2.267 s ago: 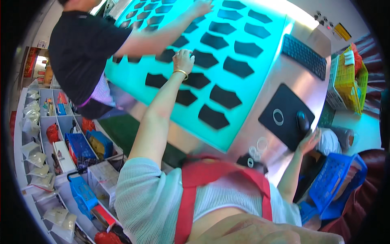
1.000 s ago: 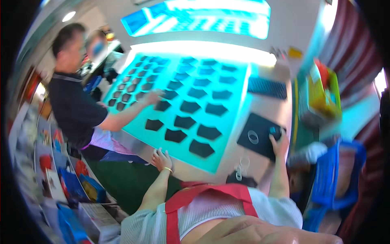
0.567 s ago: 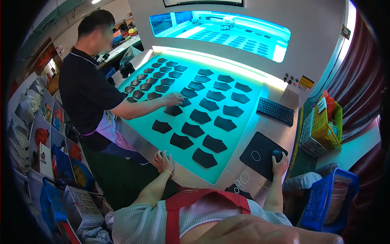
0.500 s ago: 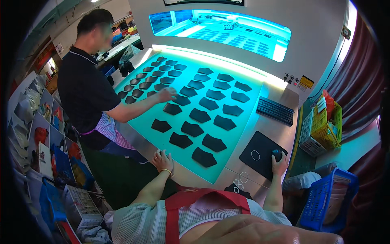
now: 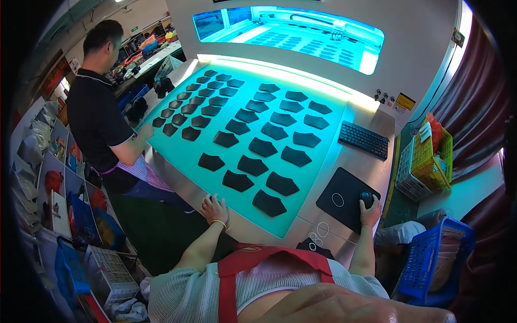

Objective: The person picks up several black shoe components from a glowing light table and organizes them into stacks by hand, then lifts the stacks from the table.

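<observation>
Resting on the table's near edge, my left hand [image 5: 215, 210] holds nothing, its fingers apart. My right hand [image 5: 371, 213] is wrapped over a black computer mouse [image 5: 367, 199] on the right side of a black mouse pad [image 5: 344, 202]. Between my hands and the machine spreads a lit turquoise work surface [image 5: 318, 172]. Rows of dark, pointed flat pieces [image 5: 270, 203] lie on it, the nearer ones looking larger. A black keyboard [image 5: 363, 140] sits beyond the mouse pad.
A co-worker [image 5: 99, 107] stands at the table's left side. The white machine [image 5: 414, 48] with a lit window [image 5: 291, 37] closes off the far side. Pale rings [image 5: 322, 230] lie near me. Yellow [image 5: 433, 161] and blue baskets [image 5: 436, 264] stand at right; shelves [image 5: 54, 177] line the left.
The co-worker's hand has drawn back from among the pieces to the table's left edge. Behind the window, the machine's head has shifted right. Both my hands stay in place.
</observation>
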Available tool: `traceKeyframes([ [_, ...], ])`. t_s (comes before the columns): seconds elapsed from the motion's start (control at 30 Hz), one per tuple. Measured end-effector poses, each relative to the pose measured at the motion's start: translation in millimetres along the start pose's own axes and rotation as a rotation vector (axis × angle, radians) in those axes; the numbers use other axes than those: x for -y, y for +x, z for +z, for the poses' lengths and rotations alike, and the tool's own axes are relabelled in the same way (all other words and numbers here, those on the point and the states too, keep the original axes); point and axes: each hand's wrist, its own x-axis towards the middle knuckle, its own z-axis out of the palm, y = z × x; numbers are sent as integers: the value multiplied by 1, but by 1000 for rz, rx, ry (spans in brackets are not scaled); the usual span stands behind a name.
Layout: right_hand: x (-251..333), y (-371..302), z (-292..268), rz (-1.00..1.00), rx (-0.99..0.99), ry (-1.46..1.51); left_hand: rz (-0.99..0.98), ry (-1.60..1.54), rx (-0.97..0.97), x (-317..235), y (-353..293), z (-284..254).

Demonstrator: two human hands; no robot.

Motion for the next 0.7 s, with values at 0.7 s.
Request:
traceKeyframes([
  [0.7, 16, 8, 11, 215, 6, -85, -20, -15, 3, 1, 0, 3],
])
